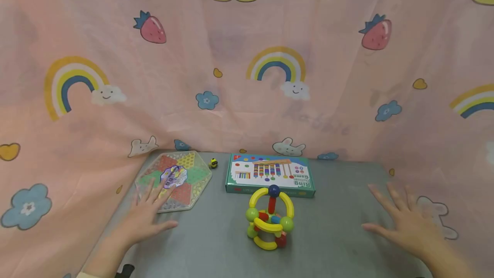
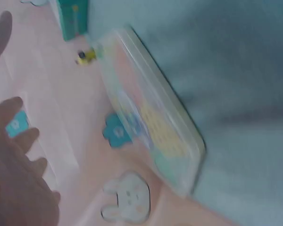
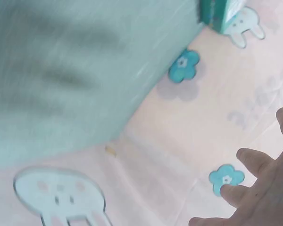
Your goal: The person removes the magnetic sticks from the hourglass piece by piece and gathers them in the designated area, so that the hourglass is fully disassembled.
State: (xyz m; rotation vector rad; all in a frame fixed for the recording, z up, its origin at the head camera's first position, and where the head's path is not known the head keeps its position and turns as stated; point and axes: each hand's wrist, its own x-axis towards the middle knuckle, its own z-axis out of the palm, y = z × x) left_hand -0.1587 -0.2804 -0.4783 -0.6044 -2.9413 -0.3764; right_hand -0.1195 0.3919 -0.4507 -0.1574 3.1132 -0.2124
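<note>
My left hand (image 1: 144,218) is spread with straight fingers in front of the hexagonal Chinese checkers board (image 1: 197,192), its fingertips overlapping the board in the head view. It holds nothing; whether it touches the board I cannot tell. On the far right, my right hand (image 1: 409,222) is likewise spread, holding nothing. Between the hands stands a ball-shaped toy of yellow curved rods and green, blue and red balls (image 1: 268,226). Behind that toy lies a green-edged Ring Game box (image 1: 270,177). In the left wrist view the board (image 2: 151,117) shows beside the left fingers (image 2: 26,139).
A small yellow-and-black bee-like figure (image 1: 213,163) sits between the board and the box. The grey tabletop (image 1: 339,213) runs back to a pink patterned curtain (image 1: 239,119), which also hangs along both sides. A dark strap piece (image 1: 125,270) shows near the left wrist.
</note>
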